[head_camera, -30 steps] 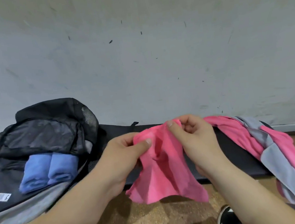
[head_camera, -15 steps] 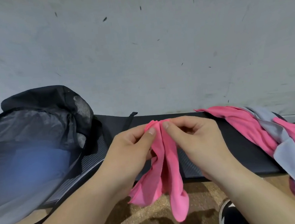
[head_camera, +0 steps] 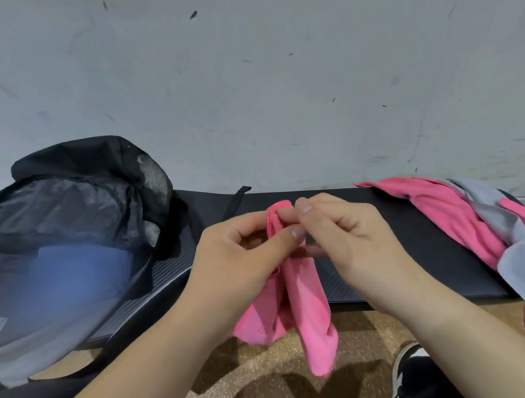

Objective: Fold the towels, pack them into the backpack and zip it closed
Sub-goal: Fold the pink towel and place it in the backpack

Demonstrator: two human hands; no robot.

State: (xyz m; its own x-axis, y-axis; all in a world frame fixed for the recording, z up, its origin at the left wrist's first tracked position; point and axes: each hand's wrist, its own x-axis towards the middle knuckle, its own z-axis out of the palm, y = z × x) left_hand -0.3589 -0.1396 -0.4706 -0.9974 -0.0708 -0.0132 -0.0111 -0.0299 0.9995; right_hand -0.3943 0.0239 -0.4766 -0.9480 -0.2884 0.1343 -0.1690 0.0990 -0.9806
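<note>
A pink towel hangs in front of me, folded lengthwise into a narrow strip. My left hand and my right hand both pinch its top edge, thumbs and fingertips close together. An open black backpack lies at the left with a blue towel inside it, blurred. At the right a pile of pink and grey towels lies unfolded and drapes over the mat's edge.
A black mat runs along the base of a grey wall under the backpack and towels. Cork-coloured floor lies in front. My black and white shoes show at the bottom.
The pink towel went from spread between my hands to folded narrow. My hands came together at its top edge. The view shifted slightly left and down.
</note>
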